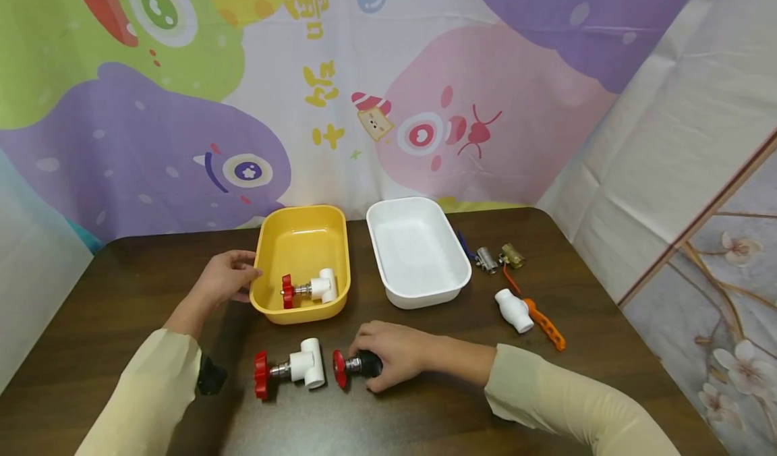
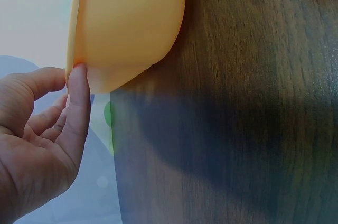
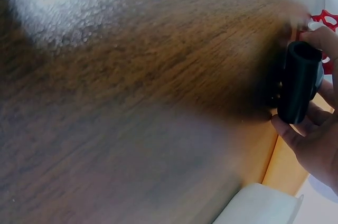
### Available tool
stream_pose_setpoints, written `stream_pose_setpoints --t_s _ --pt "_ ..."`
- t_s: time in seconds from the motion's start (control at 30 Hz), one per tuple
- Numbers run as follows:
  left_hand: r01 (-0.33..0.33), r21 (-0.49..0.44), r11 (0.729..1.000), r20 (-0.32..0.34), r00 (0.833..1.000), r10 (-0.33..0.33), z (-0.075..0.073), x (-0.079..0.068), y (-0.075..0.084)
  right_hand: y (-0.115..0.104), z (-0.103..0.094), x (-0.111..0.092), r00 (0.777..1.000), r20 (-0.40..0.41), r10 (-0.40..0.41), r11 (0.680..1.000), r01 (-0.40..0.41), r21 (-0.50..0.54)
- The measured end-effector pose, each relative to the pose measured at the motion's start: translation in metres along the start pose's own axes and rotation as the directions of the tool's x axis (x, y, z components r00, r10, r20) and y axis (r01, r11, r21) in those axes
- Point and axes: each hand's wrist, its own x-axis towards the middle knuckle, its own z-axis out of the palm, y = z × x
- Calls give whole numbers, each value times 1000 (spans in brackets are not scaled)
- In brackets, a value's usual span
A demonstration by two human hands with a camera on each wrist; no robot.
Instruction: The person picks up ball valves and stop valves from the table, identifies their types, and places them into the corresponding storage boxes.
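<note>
At the left side of the yellow tray [image 1: 300, 318], my left hand [image 1: 224, 280] pinches the rim between thumb and fingers, seen closely in the left wrist view on the tray wall [image 2: 132, 18]. Inside that tray lies a white valve with a red handwheel [image 1: 309, 289]. My right hand [image 1: 397, 355] grips a black valve [image 1: 369, 363] low over the table, its red wheel [image 1: 340, 369] facing left. In the right wrist view the black pipe body [image 3: 299, 84] sits between thumb and fingers. Just left of it lies another white valve with a red wheel [image 1: 297, 367].
A white tray [image 1: 425, 301] stands right of the yellow one. On the table's right side lie a white ball valve with an orange lever [image 1: 516, 311], a silver valve with a blue lever [image 1: 486, 260] and a brass valve [image 1: 512, 255]. A printed curtain [image 1: 340, 159] hangs behind.
</note>
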Motion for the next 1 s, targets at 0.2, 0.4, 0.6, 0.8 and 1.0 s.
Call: stream_pose_setpoints --t_s 0.2,0.4,0.6,0.8,1.0 --pt "-6 -5 1000 3 1000 6 0 1 -2 -3 2 2 999 -36 29 999 -30 -28" --pt "-13 -3 1000 -4 1000 13 0 1 -2 -6 1 6 999 -23 39 999 -40 -30" --pt "-15 -7 1000 -2 1000 15 -1 0 -1 -8 0 7 999 -18 28 999 -29 -31" --pt "-24 -17 1000 7 1000 24 0 2 -2 -9 -1 7 999 -46 3 999 -5 -50" --pt "-24 -17 1000 4 1000 24 -2 2 -4 -12 -11 11 997 -71 6 999 -9 -33"
